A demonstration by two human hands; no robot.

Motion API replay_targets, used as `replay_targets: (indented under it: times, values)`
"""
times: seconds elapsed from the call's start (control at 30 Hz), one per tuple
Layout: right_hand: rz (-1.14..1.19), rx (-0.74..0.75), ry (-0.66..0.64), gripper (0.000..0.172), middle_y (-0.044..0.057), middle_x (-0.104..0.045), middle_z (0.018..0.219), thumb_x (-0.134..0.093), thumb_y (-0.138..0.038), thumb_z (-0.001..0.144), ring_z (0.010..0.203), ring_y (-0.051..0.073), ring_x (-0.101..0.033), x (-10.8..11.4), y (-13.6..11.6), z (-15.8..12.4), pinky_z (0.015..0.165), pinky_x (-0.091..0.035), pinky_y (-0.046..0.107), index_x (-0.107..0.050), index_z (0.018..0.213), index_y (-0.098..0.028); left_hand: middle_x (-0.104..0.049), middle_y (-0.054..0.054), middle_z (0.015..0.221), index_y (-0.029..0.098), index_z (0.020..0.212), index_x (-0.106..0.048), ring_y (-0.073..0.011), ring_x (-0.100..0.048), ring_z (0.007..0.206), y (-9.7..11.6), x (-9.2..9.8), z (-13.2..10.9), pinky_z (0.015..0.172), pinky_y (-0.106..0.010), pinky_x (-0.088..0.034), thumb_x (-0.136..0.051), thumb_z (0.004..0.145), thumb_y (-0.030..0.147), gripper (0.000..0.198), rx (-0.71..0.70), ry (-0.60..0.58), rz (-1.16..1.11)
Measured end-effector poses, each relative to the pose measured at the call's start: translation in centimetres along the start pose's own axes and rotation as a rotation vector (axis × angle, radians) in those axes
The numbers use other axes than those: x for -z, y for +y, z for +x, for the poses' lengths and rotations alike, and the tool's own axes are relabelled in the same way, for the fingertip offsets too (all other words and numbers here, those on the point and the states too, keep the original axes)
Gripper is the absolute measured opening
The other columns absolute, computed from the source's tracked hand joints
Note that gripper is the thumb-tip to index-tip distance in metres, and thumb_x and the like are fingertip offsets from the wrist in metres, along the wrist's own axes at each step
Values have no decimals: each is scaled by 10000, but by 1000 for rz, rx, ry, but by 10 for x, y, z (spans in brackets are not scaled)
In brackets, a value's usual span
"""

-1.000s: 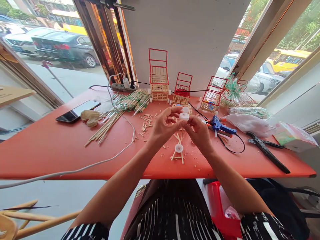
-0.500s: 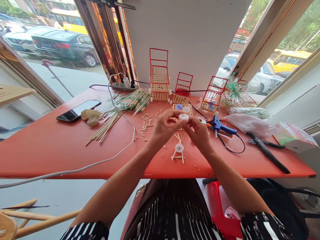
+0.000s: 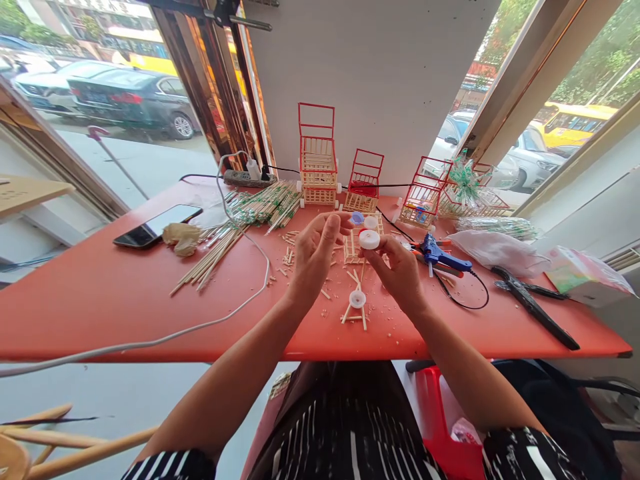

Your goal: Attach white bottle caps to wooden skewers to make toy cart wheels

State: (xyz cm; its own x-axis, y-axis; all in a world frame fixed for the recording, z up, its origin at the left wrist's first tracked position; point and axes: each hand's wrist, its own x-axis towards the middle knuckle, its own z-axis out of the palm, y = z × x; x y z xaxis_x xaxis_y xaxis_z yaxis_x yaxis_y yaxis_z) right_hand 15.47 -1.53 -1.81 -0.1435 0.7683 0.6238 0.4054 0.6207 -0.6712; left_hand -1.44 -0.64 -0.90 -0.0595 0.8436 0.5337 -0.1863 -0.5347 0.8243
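Note:
A round white bottle cap [image 3: 369, 239] is pinched at its edge by my right hand [image 3: 399, 268], held above the table. My left hand [image 3: 316, 257] is raised just left of it, fingers apart and nothing in them. Behind the cap lies a small stick frame [image 3: 352, 248] with a blue cap [image 3: 357, 218] and another white cap [image 3: 371, 222] near its far side. Below my hands a translucent cap [image 3: 357, 299] rests on a little structure of wooden sticks [image 3: 355, 318].
Stick carts [image 3: 319, 167] with red handles stand along the wall. Wooden skewers [image 3: 220, 250], a phone [image 3: 157, 225] and a white cable [image 3: 200, 325] lie on the left. On the right are a blue glue gun [image 3: 443, 255], a black tool [image 3: 535, 303] and a tissue pack [image 3: 590, 273].
My left hand has let go of the white bottle cap and moved left, its fingers opening. My right hand keeps hold of the cap.

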Motion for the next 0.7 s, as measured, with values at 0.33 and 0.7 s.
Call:
replay_targets:
  times: [0.33, 0.7]
  values:
    - [49, 81, -57, 92, 23, -708, 867, -640, -296, 968, 808, 179, -640, 12, -30, -11, 778, -504, 331, -634, 895, -240, -738, -67, 964, 209, 989, -730, -162, -686, 893, 3, 2, 1, 765, -280, -539, -505, 1023, 534, 398, 15, 87, 10]
    - [375, 297, -417, 134, 49, -757, 821, -542, -269, 1042, 788, 159, -666, 25, -80, -23, 802, -547, 329, -654, 996, -210, -709, -49, 942, 228, 1002, -761, -155, -639, 866, 17, 1, -10, 787, -285, -533, -540, 1033, 448, 314, 122, 78, -93]
